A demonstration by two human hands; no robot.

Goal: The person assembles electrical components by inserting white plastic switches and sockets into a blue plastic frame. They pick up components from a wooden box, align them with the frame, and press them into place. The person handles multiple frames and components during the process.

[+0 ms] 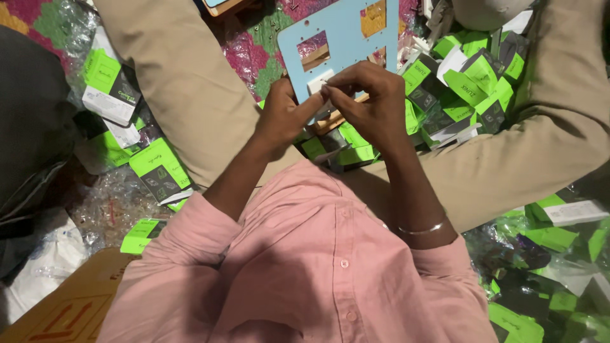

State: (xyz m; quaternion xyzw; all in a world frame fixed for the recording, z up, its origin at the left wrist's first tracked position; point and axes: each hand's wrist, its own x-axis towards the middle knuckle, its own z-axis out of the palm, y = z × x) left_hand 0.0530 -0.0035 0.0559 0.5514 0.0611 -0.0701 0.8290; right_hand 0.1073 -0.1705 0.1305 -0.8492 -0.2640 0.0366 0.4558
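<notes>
Pinching small white part (318, 84), left hand (284, 114), right hand (370, 101) fingertips meeting.

Around you lie many small green-and-black cardboard boxes (467, 86), heaped thickest at the upper right. One more green-and-black box with a white side (109, 86) sits at the upper left, and another flat green box (160, 170) lies just below it, near a folded green carton (142, 235). Crinkled clear plastic wrap (105, 203) spreads between them on the floor. A patterned pink-and-green woven mat (254, 54) shows beneath. At the lower left you see a brown corrugated cardboard carton (70, 305) beside a white plastic bag (44, 260). More green boxes and wrap (546, 267) pile at the lower right.
</notes>
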